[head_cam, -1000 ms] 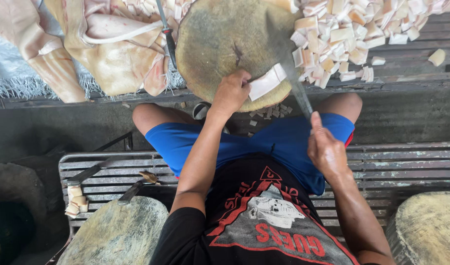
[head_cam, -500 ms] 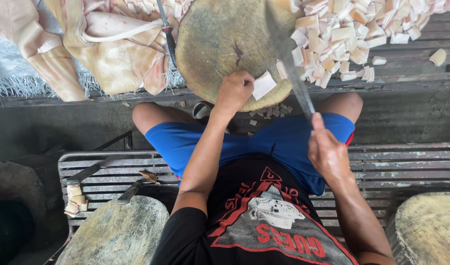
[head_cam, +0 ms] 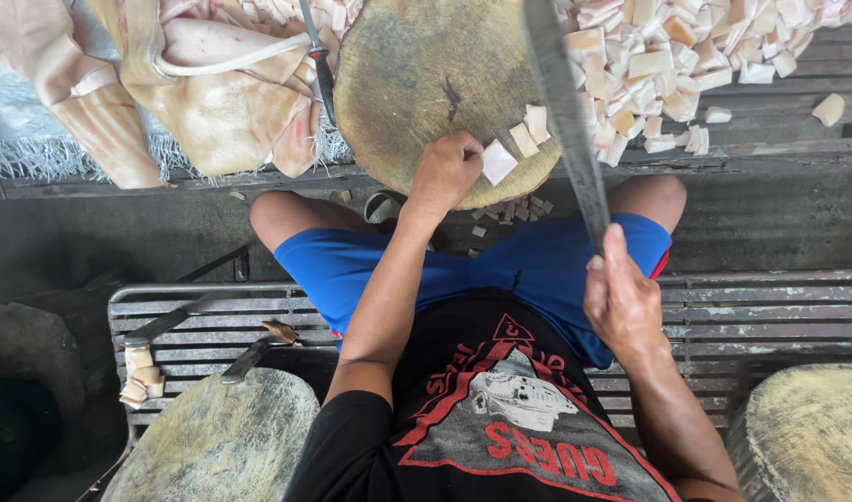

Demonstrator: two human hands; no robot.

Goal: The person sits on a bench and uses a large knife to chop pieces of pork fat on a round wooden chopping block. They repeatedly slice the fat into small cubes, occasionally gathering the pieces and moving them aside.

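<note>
My left hand (head_cam: 449, 172) rests on the near edge of a round wooden chopping block (head_cam: 407, 84), fingers on a pale square piece (head_cam: 498, 161). Two more small cut pieces (head_cam: 530, 130) lie just beside it. My right hand (head_cam: 621, 297) grips the handle of a long knife (head_cam: 561, 102) over my blue shorts. Its blade is lifted off the block and points away from me, over the block's right side. A heap of several pale cut chunks (head_cam: 668, 56) lies right of the block.
Large pale slabs of skin and fat (head_cam: 212, 93) lie left of the block, with a second knife (head_cam: 316, 56) between them. I sit on a slatted metal bench (head_cam: 770, 307). Two more round blocks (head_cam: 222, 442) (head_cam: 807, 437) and spare knives (head_cam: 166, 325) lie nearby.
The knife has risen from the block toward me. The long pale strip under my left hand is now in separate small pieces.
</note>
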